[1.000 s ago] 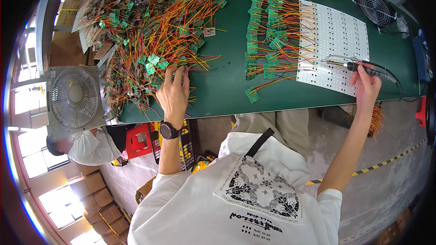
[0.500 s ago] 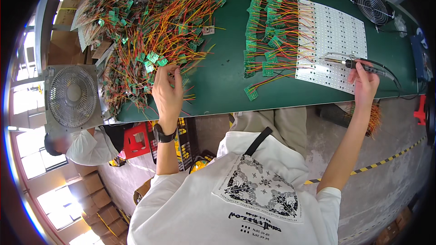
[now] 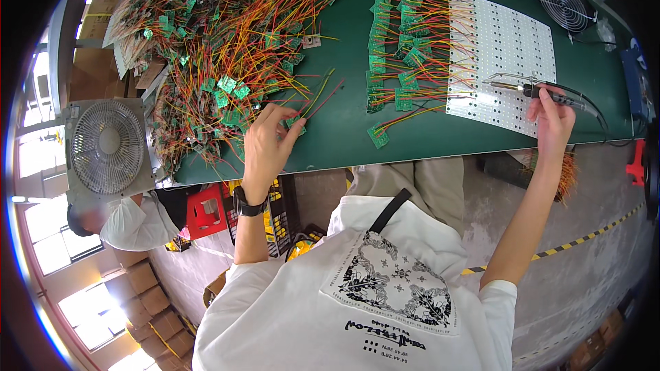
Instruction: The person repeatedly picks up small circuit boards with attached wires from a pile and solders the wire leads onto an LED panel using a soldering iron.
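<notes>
- Reaching into the edge of a heap of wired circuit boards (image 3: 227, 48), the left hand (image 3: 265, 148) has its fingers curled, the fingertips pinching at one small green board (image 3: 297, 122) with its wires at the near fringe of the heap; the grip itself is partly hidden by the fingers.
- Right hand (image 3: 550, 120): closed around the dark handle of a soldering iron (image 3: 529, 88), held like a pen, with the metal tip pointing left over the lower part of a white perforated panel (image 3: 498, 55).
- Soldering iron cable: a dark lead runs from the handle in an arc to the right, above the green surface (image 3: 440, 137).
- Row of small green boards (image 3: 392, 34): laid in a column just left of the white panel, their red, orange and yellow wires running across to it.
- One separate green board (image 3: 377, 136) lies nearer the front edge of the surface, apart from the column.
- Heap: a tangled mass of boards and coloured wires, filling the left part of the surface.
- Wristwatch (image 3: 247, 206): dark band on the left wrist.
- White box fan (image 3: 106, 148) stands at the left end of the surface; a smaller black fan (image 3: 564, 0) sits at the far right corner.
- Another person's white sleeve (image 3: 134, 223) shows below the white fan, beside a red stool (image 3: 206, 209).
</notes>
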Tool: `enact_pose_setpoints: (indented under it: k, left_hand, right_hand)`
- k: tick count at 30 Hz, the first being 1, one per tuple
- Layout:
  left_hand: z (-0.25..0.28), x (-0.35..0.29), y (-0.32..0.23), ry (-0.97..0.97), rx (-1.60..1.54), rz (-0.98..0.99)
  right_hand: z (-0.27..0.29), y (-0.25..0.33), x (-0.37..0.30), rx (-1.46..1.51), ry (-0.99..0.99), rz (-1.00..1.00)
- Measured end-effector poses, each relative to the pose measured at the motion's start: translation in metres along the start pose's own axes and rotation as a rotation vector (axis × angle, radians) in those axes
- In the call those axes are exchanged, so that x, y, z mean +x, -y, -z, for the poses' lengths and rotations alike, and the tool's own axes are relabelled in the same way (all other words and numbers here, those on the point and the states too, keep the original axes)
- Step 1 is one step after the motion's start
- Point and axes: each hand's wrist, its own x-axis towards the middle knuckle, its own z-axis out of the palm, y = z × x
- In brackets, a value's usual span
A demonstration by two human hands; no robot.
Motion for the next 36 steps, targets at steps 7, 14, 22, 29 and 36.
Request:
enact_pose_setpoints:
  k: [7,14,22,29,36]
  left_hand:
    - [0.008,0.007,-0.012,0.029,-0.213,0.170]
    - [0.009,0.031,-0.035,0.024,-0.415,0.169]
    - [-0.029,0.060,-0.096,-0.004,-0.512,-0.170]
    - [-0.064,0.083,-0.143,0.445,-0.734,-0.205]
    - [-0.101,0.086,-0.160,0.308,-0.788,-0.358]
  right_hand:
    - [-0.002,0.001,0.001,-0.023,-0.005,-0.007]
    - [0.001,0.001,0.000,-0.025,-0.036,-0.013]
    - [-0.004,0.002,-0.001,0.038,-0.086,-0.019]
    - [-0.001,0.000,0.000,-0.007,-0.117,-0.057]
    - [-0.007,0.003,0.001,-0.041,-0.126,-0.055]
